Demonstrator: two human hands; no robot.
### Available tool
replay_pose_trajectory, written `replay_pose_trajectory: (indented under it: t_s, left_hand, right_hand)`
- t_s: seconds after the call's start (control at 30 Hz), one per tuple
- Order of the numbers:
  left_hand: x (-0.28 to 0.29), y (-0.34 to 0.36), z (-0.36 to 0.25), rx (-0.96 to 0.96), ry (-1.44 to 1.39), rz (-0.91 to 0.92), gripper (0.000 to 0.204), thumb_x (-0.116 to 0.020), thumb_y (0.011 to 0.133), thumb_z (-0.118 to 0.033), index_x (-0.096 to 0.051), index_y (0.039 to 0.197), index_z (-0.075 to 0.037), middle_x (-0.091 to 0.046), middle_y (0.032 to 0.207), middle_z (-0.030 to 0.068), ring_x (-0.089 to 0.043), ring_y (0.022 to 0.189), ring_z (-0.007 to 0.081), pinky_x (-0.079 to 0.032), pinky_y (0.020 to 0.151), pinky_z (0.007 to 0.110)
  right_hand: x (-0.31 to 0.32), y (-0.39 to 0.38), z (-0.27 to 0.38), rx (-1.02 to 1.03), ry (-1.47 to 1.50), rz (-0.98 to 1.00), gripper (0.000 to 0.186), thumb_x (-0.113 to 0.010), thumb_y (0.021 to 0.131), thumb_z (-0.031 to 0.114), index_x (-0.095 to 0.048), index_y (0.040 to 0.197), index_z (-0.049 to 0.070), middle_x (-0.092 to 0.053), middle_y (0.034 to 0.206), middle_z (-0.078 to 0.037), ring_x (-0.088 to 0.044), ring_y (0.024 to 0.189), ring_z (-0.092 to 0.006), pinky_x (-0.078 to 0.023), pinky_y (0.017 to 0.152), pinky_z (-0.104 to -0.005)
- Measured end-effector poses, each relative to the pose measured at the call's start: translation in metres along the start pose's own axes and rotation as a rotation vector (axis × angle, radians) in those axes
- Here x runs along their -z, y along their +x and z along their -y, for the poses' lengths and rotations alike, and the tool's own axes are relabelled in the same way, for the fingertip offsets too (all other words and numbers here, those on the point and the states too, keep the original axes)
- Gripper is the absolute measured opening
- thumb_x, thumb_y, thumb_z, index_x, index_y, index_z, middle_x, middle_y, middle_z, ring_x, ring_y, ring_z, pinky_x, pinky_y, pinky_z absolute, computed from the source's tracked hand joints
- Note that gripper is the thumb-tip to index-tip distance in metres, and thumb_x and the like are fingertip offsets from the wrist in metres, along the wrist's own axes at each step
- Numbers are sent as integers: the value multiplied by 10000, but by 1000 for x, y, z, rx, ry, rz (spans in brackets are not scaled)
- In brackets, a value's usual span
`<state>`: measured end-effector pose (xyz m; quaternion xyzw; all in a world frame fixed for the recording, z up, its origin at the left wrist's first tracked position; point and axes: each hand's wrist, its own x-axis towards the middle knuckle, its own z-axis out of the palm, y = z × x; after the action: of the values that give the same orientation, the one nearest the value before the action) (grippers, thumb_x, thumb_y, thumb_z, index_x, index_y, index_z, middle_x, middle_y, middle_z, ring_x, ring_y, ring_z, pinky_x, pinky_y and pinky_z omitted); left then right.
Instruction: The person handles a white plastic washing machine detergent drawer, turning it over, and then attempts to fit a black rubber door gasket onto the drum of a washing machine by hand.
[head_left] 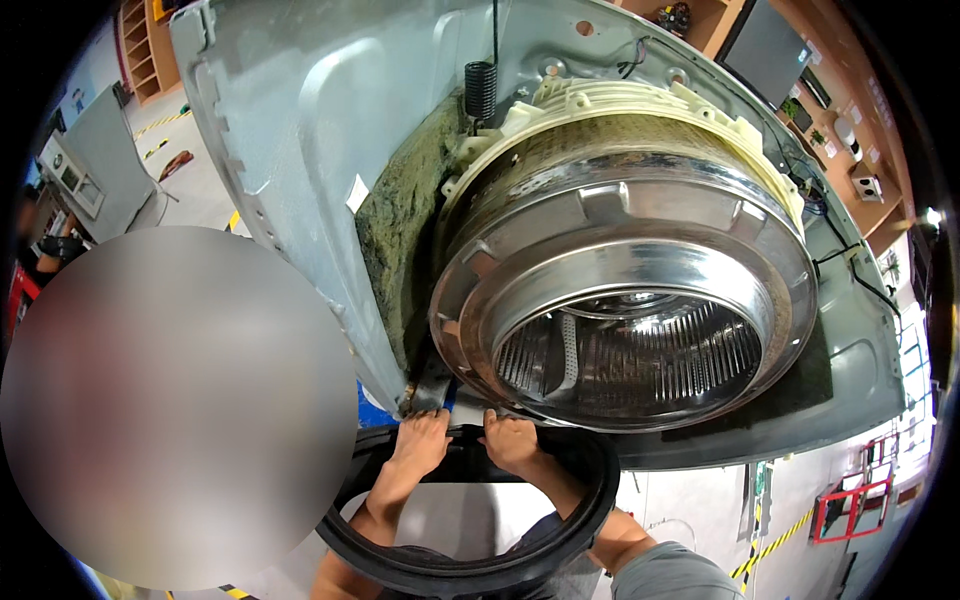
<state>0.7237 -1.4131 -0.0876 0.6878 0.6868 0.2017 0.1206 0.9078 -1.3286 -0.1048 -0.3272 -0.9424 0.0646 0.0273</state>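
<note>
A large black rubber door gasket (595,515) lies ring-like across my forearms at the bottom middle. My left hand (424,440) is closed on its far edge. A short way to the right, my right hand (510,443) grips the same edge with the thumb pointing up. Both forearms show through the ring's opening. Just beyond my hands is a shiny steel washing machine drum (625,255), its round mouth facing me. Around the drum's back runs a cream plastic outer tub half (590,100), set inside a grey metal cabinet (270,110).
A black coil spring (480,92) hangs by the tub. Mottled dark padding (400,210) lines the cabinet's left wall. A large blurred round patch covers the lower left. At right stand a red metal frame (850,510) and yellow-black floor tape (780,543). Wooden shelving (865,120) rises behind.
</note>
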Motion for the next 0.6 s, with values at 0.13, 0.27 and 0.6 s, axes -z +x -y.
replay_pose_trajectory:
  t_s: [0.13,0.27,0.6]
  left_hand:
    - [-2,0,3,-10,12,-4,298,-755,692,-152,-557,874,-23,-630,848,153,-635,835,335,-503,724,424]
    - [-5,0,4,-7,10,10,308,-754,692,-151,-553,887,-23,-627,848,151,-633,833,334,-504,723,422]
    - [-7,-5,9,2,-38,25,320,-745,724,-160,-521,916,-37,-616,859,157,-617,849,356,-486,708,450]
  right_hand:
    - [1,1,0,45,-43,-102,342,-638,836,284,-546,994,-6,-671,737,-174,-684,704,-321,-527,593,-414]
    - [10,3,4,-2,-39,-21,352,-647,828,289,-556,1001,-5,-670,733,-168,-682,701,-320,-529,607,-409]
    - [15,5,10,-27,-33,-13,373,-662,811,284,-569,1013,-16,-672,735,-166,-683,690,-313,-528,594,-407]
